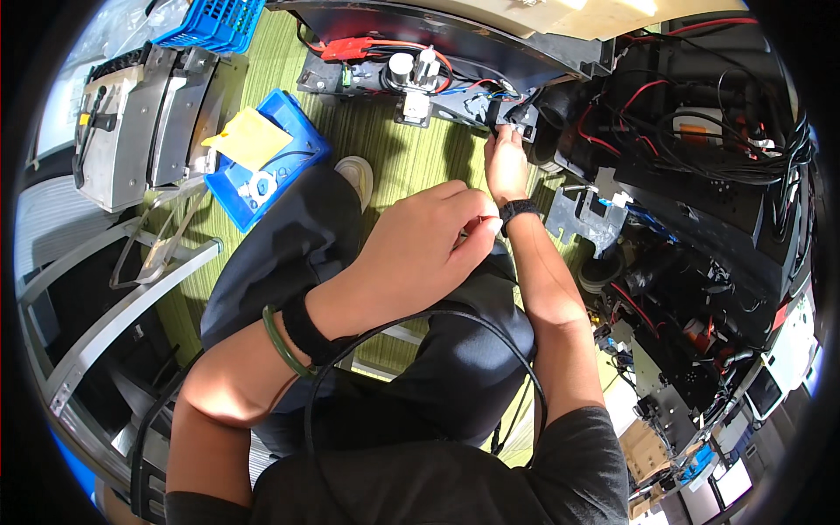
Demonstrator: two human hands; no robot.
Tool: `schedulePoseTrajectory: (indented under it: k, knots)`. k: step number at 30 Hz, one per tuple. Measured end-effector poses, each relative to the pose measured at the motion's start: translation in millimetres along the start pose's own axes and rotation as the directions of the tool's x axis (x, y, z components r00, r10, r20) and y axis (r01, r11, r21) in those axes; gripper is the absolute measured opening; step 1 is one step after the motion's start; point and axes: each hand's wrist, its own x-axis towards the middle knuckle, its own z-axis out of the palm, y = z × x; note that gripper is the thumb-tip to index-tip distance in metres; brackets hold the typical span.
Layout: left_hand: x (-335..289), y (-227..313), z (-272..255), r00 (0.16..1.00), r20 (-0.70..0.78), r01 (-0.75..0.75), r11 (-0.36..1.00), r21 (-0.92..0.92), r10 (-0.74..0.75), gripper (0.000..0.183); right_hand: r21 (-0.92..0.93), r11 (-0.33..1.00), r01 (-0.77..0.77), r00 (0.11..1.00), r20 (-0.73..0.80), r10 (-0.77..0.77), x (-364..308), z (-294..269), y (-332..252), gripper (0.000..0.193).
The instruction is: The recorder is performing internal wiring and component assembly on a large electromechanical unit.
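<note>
Wired plate (448,108), upper centre of frame, reached at its right end by right hand (506,166), grip not tellable; left hand (424,234), mid-frame, fingers pinched together, contents not discernible; wires (453,90) best kept unstrained

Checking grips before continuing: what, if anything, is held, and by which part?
Left hand: pinched, any item unclear. Right hand: at the end of the metal plate, hold hidden.
</note>
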Motion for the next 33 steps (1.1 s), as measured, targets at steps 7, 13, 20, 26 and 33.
schedulePoseTrajectory:
  k: [7,13,20,26,33]
  knots:
    - [1.2,-0.2,0.2,1.0,0.005,0.0,1.0,-0.014,0.0,0.009,0.078,0.997,-0.028,0.999,-0.027,0.03,4.7,6.0,2.0,0.021]
    - [-1.5,-0.4,0.7,0.999,-0.022,-0.029,1.0,-0.007,0.028,0.009,0.174,0.977,-0.126,0.988,-0.061,0.139,6.7,12.3,0.6,0.02]
    - [-1.2,-1.6,0.9,0.999,-0.033,-0.041,0.999,-0.001,0.041,0.009,0.226,0.974,-0.017,0.987,-0.152,0.052,3.1,13.6,9.4,0.019]
    - [-1.8,-0.5,0.0,0.998,-0.04,-0.037,0.999,0.015,0.038,0.01,0.163,0.986,0.027,0.982,-0.187,0.004,0.6,10.0,8.9,0.021]
    - [0.3,-5.2,0.9,0.998,-0.036,0.046,0.999,0.013,-0.046,0.01,0.121,0.99,-0.073,0.993,-0.087,0.084,5.5,1.5,0.7,0.022]
